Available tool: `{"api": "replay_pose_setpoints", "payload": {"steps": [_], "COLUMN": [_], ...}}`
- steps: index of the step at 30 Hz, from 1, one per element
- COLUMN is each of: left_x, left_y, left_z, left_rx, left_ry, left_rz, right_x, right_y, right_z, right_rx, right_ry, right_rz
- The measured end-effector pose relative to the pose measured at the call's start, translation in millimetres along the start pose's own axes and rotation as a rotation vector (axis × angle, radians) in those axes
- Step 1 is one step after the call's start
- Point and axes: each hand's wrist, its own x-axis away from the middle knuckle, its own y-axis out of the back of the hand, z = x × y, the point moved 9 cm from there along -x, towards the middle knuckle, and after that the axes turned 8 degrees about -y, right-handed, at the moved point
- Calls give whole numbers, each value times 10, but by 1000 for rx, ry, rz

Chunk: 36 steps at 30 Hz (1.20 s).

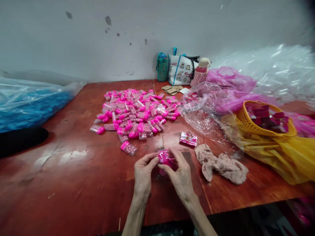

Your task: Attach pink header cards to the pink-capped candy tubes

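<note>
Just above the front edge of the table, my left hand (145, 168) and my right hand (180, 170) pinch a shiny magenta wrapper (164, 158) from both sides. Whether anything sits inside the wrapper I cannot tell. A flat stack of printed magenta wrappers (188, 139) lies a little beyond my right hand. Ahead of my left hand is a single clear container with a pink cap and pink balls (128, 148). Behind it spreads a large pile of the same pink-capped containers (137, 113), lying at all angles.
A crumpled beige cloth (221, 164) lies right of my right hand. Farther right are a yellow basket (264, 129) of dark magenta pieces, a yellow bag (278, 160) and clear plastic (204, 114). A bag of blue items (34, 105) stands left; a white bag (180, 70) and bottles are behind.
</note>
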Motion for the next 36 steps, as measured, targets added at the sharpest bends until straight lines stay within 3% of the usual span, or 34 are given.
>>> {"api": "replay_pose_setpoints", "payload": {"steps": [3, 8, 15, 24, 30, 36], "left_x": [44, 115, 175, 193, 183, 190], "left_y": [44, 60, -69, -41, 66, 102], "left_z": [78, 126, 164, 93, 126, 204], "left_rx": [137, 281, 384, 369, 368, 377], "left_ry": [54, 112, 266, 249, 246, 259], "left_rz": [-90, -172, -16, -81, -200, -218], "right_x": [29, 108, 96, 119, 128, 158], "right_y": [-91, -151, -132, -136, -195, -224], "right_z": [-117, -172, -56, -61, -116, -214], "right_rx": [-117, -111, -58, -45, -131, -167], "right_ry": [-133, -162, -92, -80, -198, -277], "right_rz": [101, 98, 106, 97, 153, 122]}}
